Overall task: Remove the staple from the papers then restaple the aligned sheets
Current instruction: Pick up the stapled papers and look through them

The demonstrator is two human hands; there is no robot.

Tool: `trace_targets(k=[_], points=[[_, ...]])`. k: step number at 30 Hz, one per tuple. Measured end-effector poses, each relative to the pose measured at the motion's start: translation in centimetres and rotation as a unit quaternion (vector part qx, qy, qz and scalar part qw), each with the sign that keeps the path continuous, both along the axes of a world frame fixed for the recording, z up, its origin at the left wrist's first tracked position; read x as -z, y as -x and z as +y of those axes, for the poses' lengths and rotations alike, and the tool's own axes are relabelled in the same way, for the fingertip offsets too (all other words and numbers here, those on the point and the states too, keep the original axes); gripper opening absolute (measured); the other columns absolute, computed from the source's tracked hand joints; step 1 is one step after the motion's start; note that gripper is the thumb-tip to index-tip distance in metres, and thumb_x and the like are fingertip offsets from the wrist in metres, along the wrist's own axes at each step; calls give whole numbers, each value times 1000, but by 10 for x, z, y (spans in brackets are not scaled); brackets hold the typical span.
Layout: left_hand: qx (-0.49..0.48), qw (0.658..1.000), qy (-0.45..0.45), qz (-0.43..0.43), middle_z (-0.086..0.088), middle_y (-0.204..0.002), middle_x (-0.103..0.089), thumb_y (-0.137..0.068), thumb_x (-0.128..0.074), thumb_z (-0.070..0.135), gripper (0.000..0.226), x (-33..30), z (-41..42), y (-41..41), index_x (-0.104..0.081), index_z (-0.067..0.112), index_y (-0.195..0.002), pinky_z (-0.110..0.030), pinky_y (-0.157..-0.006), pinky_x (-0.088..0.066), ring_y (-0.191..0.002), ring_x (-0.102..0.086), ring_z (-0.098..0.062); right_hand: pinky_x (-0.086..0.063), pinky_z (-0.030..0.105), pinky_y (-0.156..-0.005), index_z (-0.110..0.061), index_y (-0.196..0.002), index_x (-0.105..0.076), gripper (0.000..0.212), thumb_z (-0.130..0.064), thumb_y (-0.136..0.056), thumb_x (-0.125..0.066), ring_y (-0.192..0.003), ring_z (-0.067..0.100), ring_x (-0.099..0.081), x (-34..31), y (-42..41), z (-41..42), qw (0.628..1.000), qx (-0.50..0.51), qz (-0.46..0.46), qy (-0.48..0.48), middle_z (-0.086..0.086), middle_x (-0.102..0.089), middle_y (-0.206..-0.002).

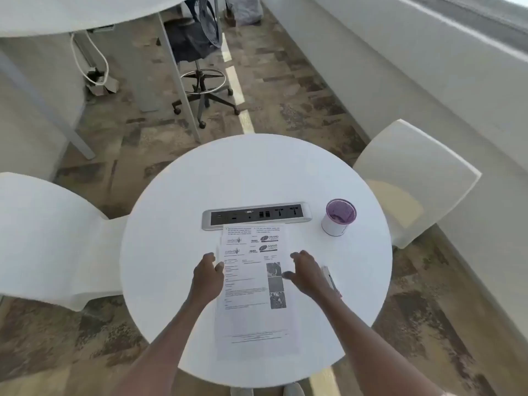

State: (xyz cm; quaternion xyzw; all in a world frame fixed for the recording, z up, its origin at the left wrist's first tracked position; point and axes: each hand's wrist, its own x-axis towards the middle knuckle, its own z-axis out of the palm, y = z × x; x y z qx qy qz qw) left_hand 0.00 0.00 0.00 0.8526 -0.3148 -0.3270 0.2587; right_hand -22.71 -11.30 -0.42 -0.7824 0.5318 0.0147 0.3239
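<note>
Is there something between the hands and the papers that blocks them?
Nothing visible does. The left hand is at the left edge of the papers, and the right hand hovers at their right edge. The cup stands apart.

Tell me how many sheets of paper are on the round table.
3 show, fanned: the top sheet between both hands, a second edge above it, a third by the power strip. More may hide beneath.

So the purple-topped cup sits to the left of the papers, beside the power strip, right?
Not quite. The head view shows the purple-topped cup to the right of the papers, beside the power strip.
</note>
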Motion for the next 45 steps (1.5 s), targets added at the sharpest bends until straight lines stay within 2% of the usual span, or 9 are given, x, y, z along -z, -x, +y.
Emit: trace_targets(k=[4,9,18,25,29,35,39,42,45], points=[[-30,999,-17,32,-18,-157,-38,-104,-48,21,55,18,5,0,-30,-1,-150,-43,-115,-32,-144,-37,-34,-37,33,-71,-12,-92,-49,40,-31,-79,-82,-98,33,-59,16,-12,24,996,84,28,-17,14,-55,-108],[-60,995,-29,75,-20,-158,-34,-104,-47,18,57,40,1,-6,-24,-3,-151,-44,-117,-30,-145,-34,-35,-47,32,-76,-1,-102,-58,42,-22,-77,-84,-101,32,-54,33,-27,45,989,133,55,-29,13,-51,-111],[-71,995,0,77,-20,-146,-48,-100,-46,-1,50,62,-9,-8,-32,-5,-147,-41,-111,-37,-134,-48,-33,-45,25,-84,-6,-104,-57,30,-9,-80,-75,-107,27,-48,49,-41,54,987,126,100,10,12,-50,-113],[-107,990,-18,91,-15,-103,-59,-95,-61,11,28,72,-13,-9,-57,-4,-118,-49,-98,-46,-108,-56,-41,-47,27,-82,-5,-104,-54,33,0,-78,-74,-109,26,-46,57,-36,55,987,145,69,17,10,-47,-115],[-133,988,1,77,-22,-105,-63,-96,-61,14,19,74,-11,-5,-63,0,-109,-46,-92,-49,-101,-60,-39,-45,26,-83,-5,-105,-54,36,0,-76,-75,-109,27,-45,61,-33,55,988,147,45,18,10,-46,-115],[-170,980,51,93,-7,-91,-66,-101,-54,15,10,65,-9,4,-62,8,-101,-33,-74,-41,-89,-60,-31,-38,31,-96,-3,-134,-44,75,-11,-71,-84,-122,33,-41,66,-27,43,983,182,6,-30,12,-42,-129],[-168,974,100,113,0,-89,-67,-101,-56,20,7,48,-11,2,-61,15,-99,-30,-66,-45,-83,-61,-22,-39,39,-108,-6,-148,-36,97,-25,-69,-89,-129,28,-44,57,-27,16,962,244,-92,-82,8,-49,-136],[-172,965,140,139,8,-90,-68,-101,-57,21,8,31,-16,-3,-63,17,-104,-23,-65,-45,-82,-63,-9,-55,39,-85,-7,-120,-61,56,-15,-71,-88,-96,22,-67,40,-25,-2,913,295,-234,-157,5,-71,-107],[-175,957,186,138,12,-92,-70,-99,-60,19,5,8,-22,-11,-64,19,-102,-18,-67,-47,-86,-65,-5,-48,26,-59,-2,-84,-65,17,4,-75,-78,-62,11,-62,19,-26,-12,878,304,-334,-156,1,-72,-73]])
